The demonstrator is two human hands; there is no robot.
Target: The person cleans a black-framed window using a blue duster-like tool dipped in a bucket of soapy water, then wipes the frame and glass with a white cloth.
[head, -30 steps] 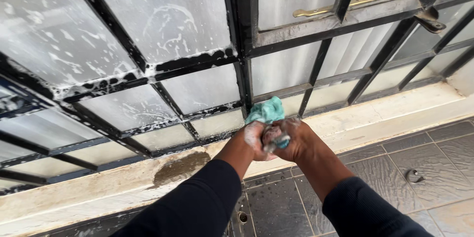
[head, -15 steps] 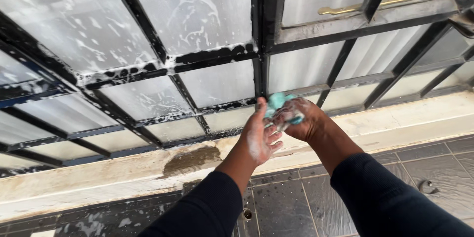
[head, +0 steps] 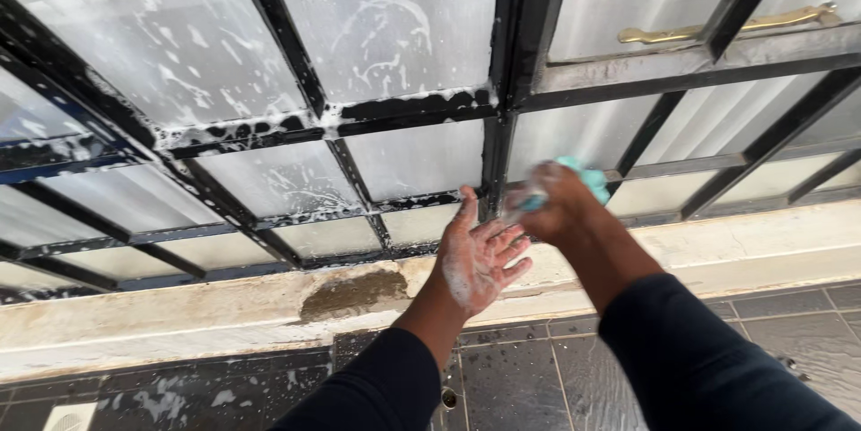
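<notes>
My right hand [head: 558,207] is closed around a teal sponge [head: 587,176], blurred with motion, against the lower part of a black metal window grille [head: 502,108]. My left hand [head: 478,256] hangs open just to the left of it, palm up and coated in white soap foam, holding nothing. Frosted glass panes [head: 395,27] behind the bars carry soap smears, and suds cling to the horizontal bar [head: 323,121].
A pale concrete sill [head: 179,314] with a dark patched spot [head: 354,292] runs below the grille. Wet dark floor tiles [head: 511,377] lie beneath, with foam flecks at left. A brass door handle [head: 726,27] sits at the upper right.
Both hands were clasped together around the sponge. They have since separated: the right hand lifted the sponge up and right toward the grille, and the left hand opened, palm up.
</notes>
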